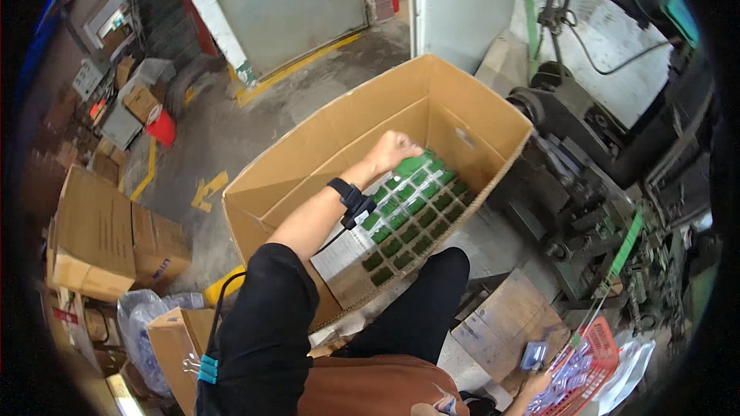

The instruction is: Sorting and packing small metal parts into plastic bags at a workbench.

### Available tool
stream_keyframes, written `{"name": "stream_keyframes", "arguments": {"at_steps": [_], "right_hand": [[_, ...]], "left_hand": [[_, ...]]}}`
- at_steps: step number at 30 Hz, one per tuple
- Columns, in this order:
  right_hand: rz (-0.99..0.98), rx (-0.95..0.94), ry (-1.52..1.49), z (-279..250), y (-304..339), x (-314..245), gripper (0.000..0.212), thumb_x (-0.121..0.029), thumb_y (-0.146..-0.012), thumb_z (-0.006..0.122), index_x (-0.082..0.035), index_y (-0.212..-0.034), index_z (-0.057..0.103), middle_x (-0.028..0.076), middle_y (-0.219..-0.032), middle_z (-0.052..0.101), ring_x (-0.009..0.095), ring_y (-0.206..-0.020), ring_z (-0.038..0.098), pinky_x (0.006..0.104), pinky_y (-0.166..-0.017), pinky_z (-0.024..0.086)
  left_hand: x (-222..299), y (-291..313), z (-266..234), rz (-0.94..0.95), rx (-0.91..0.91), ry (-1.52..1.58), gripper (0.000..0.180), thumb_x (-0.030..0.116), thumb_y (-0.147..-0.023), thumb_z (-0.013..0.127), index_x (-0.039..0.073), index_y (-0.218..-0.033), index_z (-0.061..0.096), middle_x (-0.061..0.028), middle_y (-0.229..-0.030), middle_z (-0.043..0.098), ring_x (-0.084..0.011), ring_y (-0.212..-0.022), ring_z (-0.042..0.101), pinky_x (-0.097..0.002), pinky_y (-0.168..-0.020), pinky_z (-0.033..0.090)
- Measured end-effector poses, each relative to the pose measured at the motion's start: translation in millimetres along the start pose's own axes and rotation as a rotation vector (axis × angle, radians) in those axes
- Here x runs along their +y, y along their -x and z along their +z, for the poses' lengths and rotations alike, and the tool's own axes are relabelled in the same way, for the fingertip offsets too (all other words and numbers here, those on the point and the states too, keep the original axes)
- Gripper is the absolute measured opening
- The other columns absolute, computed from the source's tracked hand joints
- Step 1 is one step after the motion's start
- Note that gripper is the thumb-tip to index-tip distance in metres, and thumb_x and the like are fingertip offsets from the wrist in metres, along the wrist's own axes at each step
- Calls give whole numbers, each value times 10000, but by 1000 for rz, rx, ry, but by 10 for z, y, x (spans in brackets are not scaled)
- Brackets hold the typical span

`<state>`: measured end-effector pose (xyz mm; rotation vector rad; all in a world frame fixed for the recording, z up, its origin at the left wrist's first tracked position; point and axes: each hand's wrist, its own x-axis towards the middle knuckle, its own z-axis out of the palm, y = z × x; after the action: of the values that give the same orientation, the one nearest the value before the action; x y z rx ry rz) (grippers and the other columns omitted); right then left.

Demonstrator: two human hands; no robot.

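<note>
My left hand (pixel 393 151) is closed, fingers down, inside a large open cardboard box (pixel 331 135). Bright green pieces (pixel 415 166) lie right under its fingers; what the fingers grip is hidden. Rows of small green packs (pixel 401 219) fill a grid in the box, and some have a clear shiny cover. A white printed sheet (pixel 341 256) lies beside them under my forearm. At the lower right my right hand (pixel 538 382) is beside a red basket (pixel 605 339). A small clear-blue plastic pack (pixel 533 355) shows at its fingertips, apparently held.
Dark machinery (pixel 570 177) stands close on the right, with a green strap (pixel 628 243) running down from it. A flat cardboard piece (pixel 505 323) lies between my knee and the basket. Cartons (pixel 100 235) and a plastic bag (pixel 142 327) stand at the left, a red bucket (pixel 161 126) farther off.
</note>
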<state>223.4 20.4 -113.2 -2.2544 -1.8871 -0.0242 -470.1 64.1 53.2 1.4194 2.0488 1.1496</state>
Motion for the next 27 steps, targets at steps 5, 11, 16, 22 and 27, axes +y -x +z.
{"name": "stream_keyframes", "arguments": {"at_steps": [5, 11, 16, 22, 27], "right_hand": [[-44, 39, 137, 86, -34, 134, 225, -132, -775, 609, -57, -982, 652, 180, -877, 645, 343, -758, 621, 433, -654, 479], [-158, 105, -9, -182, -99, -201, 100, -8, -684, 507, 16, -763, 562, 177, -755, 537, 356, -684, 509, 423, -640, 396], [-181, 85, -82, -139, -168, -58, 83, -8, -639, 488, 17, -717, 500, 171, -730, 476, 361, -731, 480, 396, -709, 391], [-363, 113, -134, 229, -842, -394, 81, -35, -705, 536, 27, -748, 508, 169, -725, 506, 331, -683, 481, 405, -649, 394], [-461, 156, -229, 43, -1323, -904, 105, -63, -730, 565, 28, -757, 521, 149, -689, 507, 291, -642, 484, 393, -608, 398]], "left_hand": [[-1495, 811, 220, -490, -146, -86, 287, 282, -736, 723, 1, -743, 665, -168, -656, 612, -255, -608, 597, -396, -601, 485], [-2292, 1654, 826, -739, -279, -197, 272, 223, -731, 666, -34, -824, 660, -269, -872, 626, -370, -846, 630, -431, -760, 490], [-2572, 1752, 1225, -619, -95, -275, 205, 165, -721, 621, -27, -788, 646, -239, -851, 633, -392, -842, 616, -462, -755, 487], [-2627, 1777, 1254, -761, -173, -285, 221, 125, -768, 551, -46, -873, 646, -246, -962, 631, -395, -962, 598, -451, -797, 486], [-1709, 1343, 1012, -908, -236, -267, 335, 119, -815, 538, -1, -1125, 581, -233, -1204, 549, -376, -1139, 520, -575, -935, 363]]}}
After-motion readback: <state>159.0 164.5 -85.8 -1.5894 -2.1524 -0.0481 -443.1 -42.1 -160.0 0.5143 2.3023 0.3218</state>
